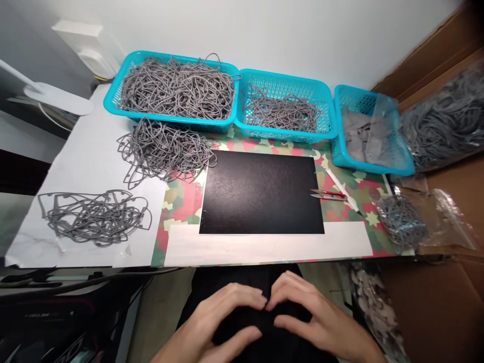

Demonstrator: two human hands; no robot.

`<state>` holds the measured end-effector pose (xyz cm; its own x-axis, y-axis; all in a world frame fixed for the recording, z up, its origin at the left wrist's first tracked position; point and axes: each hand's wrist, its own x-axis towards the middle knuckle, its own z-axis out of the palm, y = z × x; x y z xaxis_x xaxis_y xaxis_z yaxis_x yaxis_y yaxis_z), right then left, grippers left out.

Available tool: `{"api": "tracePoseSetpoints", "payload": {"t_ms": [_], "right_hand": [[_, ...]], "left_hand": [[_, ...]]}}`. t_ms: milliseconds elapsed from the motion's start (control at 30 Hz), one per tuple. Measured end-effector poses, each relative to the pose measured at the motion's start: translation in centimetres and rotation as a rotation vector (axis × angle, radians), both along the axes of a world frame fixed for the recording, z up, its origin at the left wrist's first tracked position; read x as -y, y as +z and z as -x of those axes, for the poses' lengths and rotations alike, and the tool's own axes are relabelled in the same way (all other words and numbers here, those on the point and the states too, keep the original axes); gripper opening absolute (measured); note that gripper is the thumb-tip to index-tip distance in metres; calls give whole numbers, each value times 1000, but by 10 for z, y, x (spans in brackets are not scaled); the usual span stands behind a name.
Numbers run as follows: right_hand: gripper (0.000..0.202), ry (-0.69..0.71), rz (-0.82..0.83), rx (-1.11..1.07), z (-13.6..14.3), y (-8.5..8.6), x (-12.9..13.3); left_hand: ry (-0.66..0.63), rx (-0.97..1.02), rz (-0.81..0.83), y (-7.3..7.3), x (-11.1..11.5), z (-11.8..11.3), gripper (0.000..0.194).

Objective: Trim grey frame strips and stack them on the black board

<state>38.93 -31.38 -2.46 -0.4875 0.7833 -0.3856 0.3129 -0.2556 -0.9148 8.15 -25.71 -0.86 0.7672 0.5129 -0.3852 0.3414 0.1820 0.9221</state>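
Above my dark-clothed lap, just in front of the table edge, my left hand [227, 315] is curved with its thumb apart from the fingers and nothing in it. My right hand [308, 312] mirrors it, also open and bare, and the fingertips of the two hands meet or nearly meet. Nearest to them on the table is a white strip [268, 247], with a black rectangular board [262, 194] behind it. A pair of thread snips [330, 195] with a red part lies across the board's right edge, beside a white-handled pointed tool [344, 191].
Grey cord loops fill two blue baskets [170, 118] [287, 135] and lie in piles [166, 151] [100, 217] at left. A third blue basket [372, 164] holds grey pieces in plastic. Bags of grey cords [403, 222] [446, 121] and cardboard [449, 201] stand right.
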Motion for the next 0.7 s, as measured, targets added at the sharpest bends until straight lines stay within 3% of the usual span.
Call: {"api": "tracePoseSetpoints", "payload": {"t_ms": [133,233,367,467,600,700], "right_hand": [[14,100,-101,64,-3,16,5],[16,134,-194,77,-7,24,11],[12,112,-172,87,0,30,11],[10,38,-116,167,9,25,9],[32,-11,-90,157,18,15,12],[32,-37,-19,111,18,11,13]], "left_hand": [[-174,-185,109,-29,-5,-2,82],[-305,-192,159,-44,-13,13,92],[-319,-121,167,-51,-15,28,97],[-313,-107,90,-43,-11,35,81],[-292,-43,-92,-24,-7,45,40],[-218,-9,-156,-18,-5,37,21]]}}
